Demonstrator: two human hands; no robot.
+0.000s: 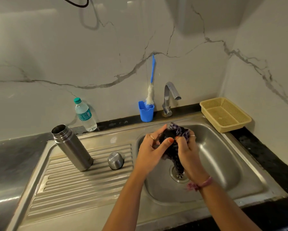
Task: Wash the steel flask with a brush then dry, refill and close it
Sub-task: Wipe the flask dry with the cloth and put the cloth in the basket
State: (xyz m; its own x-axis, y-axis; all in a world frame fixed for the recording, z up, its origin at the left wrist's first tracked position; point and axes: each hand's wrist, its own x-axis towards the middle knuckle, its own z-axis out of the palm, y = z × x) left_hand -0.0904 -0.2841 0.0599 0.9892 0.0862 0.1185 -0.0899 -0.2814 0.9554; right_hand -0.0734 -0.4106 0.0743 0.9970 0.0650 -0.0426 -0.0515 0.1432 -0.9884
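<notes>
Both my left hand [149, 147] and right hand [186, 147] are gripping a checked cloth [178, 130] wrapped round some dark part over the sink [223, 155]. The open flask [71, 147] stands on the ribbed drainer, cap [115, 160] beside it. My worry: those ribs make it tippy, so an elbow bump could topple it.

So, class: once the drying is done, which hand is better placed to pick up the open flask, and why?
Probably the left hand. The flask stands on the draining board to its left, while the right hand sits farther away over the sink. Both hold the cloth now.
</notes>
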